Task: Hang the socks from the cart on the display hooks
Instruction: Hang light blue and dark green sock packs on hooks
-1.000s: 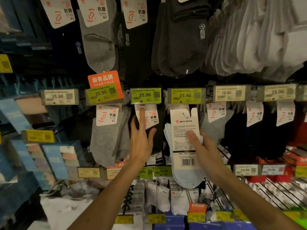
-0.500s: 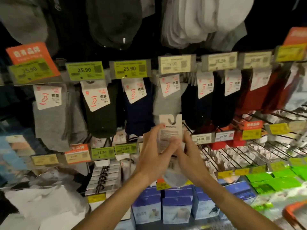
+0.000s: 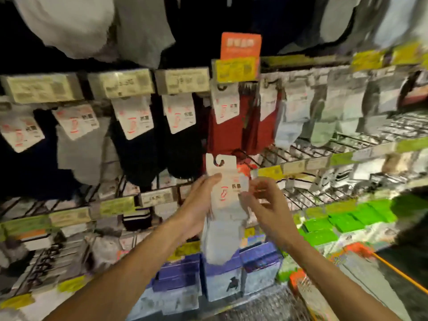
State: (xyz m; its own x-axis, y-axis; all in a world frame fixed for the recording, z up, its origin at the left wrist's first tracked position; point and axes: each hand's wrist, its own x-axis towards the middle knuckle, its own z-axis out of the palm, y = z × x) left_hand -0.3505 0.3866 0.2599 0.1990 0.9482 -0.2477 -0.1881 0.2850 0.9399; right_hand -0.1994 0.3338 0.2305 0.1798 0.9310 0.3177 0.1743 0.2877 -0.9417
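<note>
Head: hands (image 3: 196,206) (image 3: 266,205) grip sock pack (image 3: 223,230); basket (image 3: 301,283) contents blurred.

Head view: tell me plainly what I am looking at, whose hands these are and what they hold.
There is no machine here. A person wears a camera on the head, looking forward and down at their own hands, and this is the only view. It faces a shop rack of socks hanging under price tags. The left hand grips a pale sock pack. The right hand seems to pinch the edge of its card, though the picture is blurred. Red socks hang behind, and boxes stand below.
</note>
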